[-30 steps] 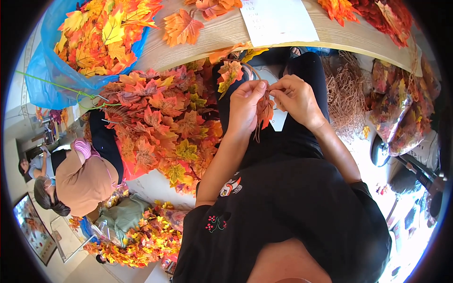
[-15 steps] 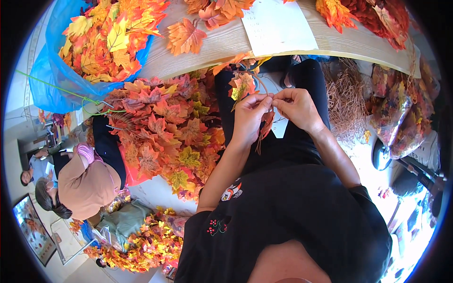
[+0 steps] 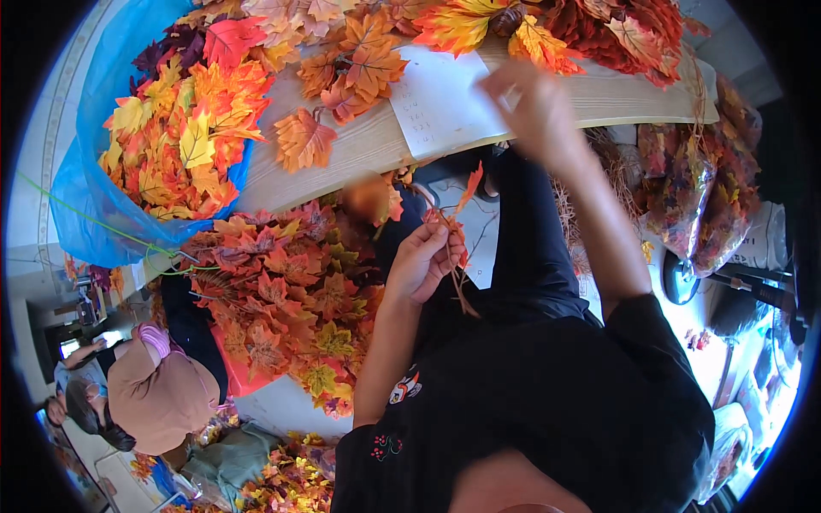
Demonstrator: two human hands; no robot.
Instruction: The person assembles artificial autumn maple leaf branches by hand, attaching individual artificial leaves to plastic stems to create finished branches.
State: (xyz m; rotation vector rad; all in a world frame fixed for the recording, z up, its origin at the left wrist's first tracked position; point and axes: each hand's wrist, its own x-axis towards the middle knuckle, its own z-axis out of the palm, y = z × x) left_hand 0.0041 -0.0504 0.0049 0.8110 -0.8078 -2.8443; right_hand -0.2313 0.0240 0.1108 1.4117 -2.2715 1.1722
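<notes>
My left hand (image 3: 424, 263) is closed, thumb and fingers pinching the thin brown stem of an artificial maple leaf garland (image 3: 463, 229). Orange-red leaves rise above and beside the fingers, and a stem end hangs below them over my lap. Up and to the right, my right hand (image 3: 532, 109) is raised over the table's front edge, smeared by motion. Nearest to it are a white paper sheet (image 3: 445, 101) with handwriting and an orange-yellow artificial leaf (image 3: 540, 44). Whether its fingers hold anything is too blurred to make out.
A blue plastic bag (image 3: 94, 201) of yellow-orange leaves stands at left, by the wooden table (image 3: 333, 179). Below it lies a heap of red-orange leaves (image 3: 282, 291). Brown vines (image 3: 607, 158) and clear bags of leaves (image 3: 684, 197) hang at right. Another person (image 3: 162, 389) sits at left.
My right hand has left the garland and swung up toward the table. My left hand has lowered slightly leftward, still gripping the garland. The whole view has shifted, showing more of the tabletop.
</notes>
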